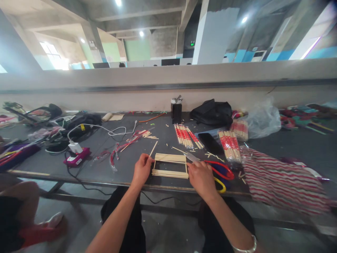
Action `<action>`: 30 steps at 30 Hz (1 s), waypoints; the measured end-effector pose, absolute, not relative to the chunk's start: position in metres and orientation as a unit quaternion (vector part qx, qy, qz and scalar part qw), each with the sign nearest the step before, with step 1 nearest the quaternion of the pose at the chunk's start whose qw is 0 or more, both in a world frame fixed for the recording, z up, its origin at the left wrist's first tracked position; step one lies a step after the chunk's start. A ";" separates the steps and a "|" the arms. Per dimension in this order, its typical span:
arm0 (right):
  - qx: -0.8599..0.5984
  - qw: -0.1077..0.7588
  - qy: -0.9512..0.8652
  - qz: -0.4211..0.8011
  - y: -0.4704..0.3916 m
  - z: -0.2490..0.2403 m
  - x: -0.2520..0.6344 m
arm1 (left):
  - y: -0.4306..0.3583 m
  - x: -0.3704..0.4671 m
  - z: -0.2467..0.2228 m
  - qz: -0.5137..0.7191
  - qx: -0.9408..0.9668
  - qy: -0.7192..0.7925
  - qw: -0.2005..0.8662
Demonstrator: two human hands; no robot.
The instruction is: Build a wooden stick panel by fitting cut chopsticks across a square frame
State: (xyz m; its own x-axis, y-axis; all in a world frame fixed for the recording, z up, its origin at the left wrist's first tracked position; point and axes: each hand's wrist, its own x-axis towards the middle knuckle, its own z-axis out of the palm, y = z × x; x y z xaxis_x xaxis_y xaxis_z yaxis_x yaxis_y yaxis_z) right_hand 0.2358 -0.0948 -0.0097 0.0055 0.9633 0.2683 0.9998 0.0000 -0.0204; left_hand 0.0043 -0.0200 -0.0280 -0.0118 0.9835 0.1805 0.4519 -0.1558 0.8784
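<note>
A small rectangular frame of thin wooden sticks (170, 173) lies on the dark table, with several sticks along its far and near sides and one short stick across each end. My left hand (142, 170) is closed at the frame's left end, and a loose wooden stick (153, 149) juts up from its fingers. At the right end, my right hand (202, 177) pinches the frame's edge, its fingertips partly hidden. Scissors with red and yellow handles (223, 170) lie under and beside my right hand, blades pointing away to the left.
Wrapped stick bundles (183, 135), a black phone (210, 142) and a striped cloth (281, 181) are to the right. On the left are a purple power strip (77, 158), a white cable and red plastic wrappers (113, 158). Stick scraps lie scattered. Another person's leg (21, 200) shows lower left.
</note>
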 end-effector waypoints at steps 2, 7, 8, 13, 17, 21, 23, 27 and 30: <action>-0.701 0.104 -0.701 -0.086 -0.093 -0.010 0.236 | -0.020 0.005 -0.028 0.425 0.630 0.572 0.309; -0.700 0.109 -0.700 -0.088 -0.091 -0.012 0.236 | -0.019 0.005 -0.026 0.419 0.629 0.576 0.312; -0.701 0.110 -0.700 -0.087 -0.091 -0.012 0.237 | -0.019 0.005 -0.027 0.419 0.628 0.576 0.314; -0.704 0.113 -0.697 -0.078 -0.090 -0.012 0.237 | -0.016 0.004 -0.032 0.428 0.623 0.571 0.320; -0.707 0.111 -0.693 -0.082 -0.090 -0.011 0.237 | -0.016 0.004 -0.033 0.433 0.617 0.571 0.325; -0.711 0.098 -0.690 -0.096 -0.090 -0.011 0.236 | -0.017 0.005 -0.031 0.453 0.598 0.567 0.341; -0.713 0.087 -0.689 -0.099 -0.090 -0.011 0.235 | -0.017 0.006 -0.031 0.455 0.590 0.568 0.349; -0.714 0.075 -0.689 -0.099 -0.088 -0.012 0.233 | -0.018 0.007 -0.030 0.451 0.595 0.569 0.345; -0.716 0.075 -0.688 -0.093 -0.087 -0.013 0.232 | -0.018 0.008 -0.030 0.453 0.593 0.569 0.346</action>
